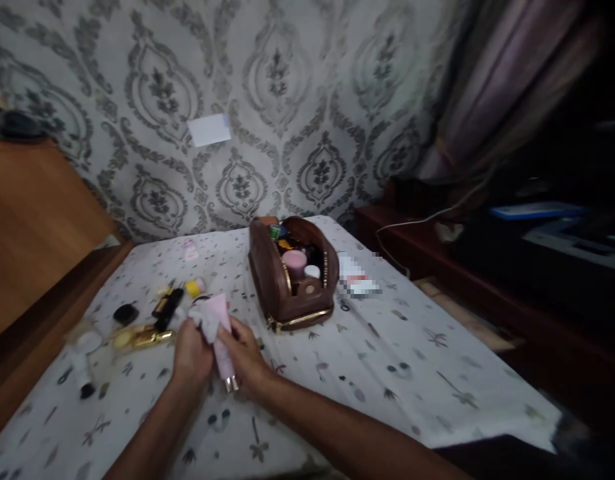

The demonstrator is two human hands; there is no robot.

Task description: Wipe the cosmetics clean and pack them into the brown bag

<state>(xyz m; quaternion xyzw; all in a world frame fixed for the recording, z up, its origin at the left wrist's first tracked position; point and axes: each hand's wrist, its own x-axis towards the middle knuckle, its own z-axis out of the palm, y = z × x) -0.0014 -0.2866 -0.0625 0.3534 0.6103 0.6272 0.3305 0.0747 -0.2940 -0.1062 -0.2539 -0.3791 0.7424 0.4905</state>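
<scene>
My right hand is closed around a pink squeeze tube, its shiny cap end pointing down toward me. In my left hand is a crumpled whitish cloth, pressed against the upper part of the tube. Beyond my hands and to the right stands a brown toiletry bag, unzipped. Inside it show a pink-lidded jar, a white cap and other small items.
Left of my hands lie a black bottle, a gold tube, a round black item, a yellow-capped item and a brush-like item. A small pink tube lies farther back. Patterned wallpaper stands behind.
</scene>
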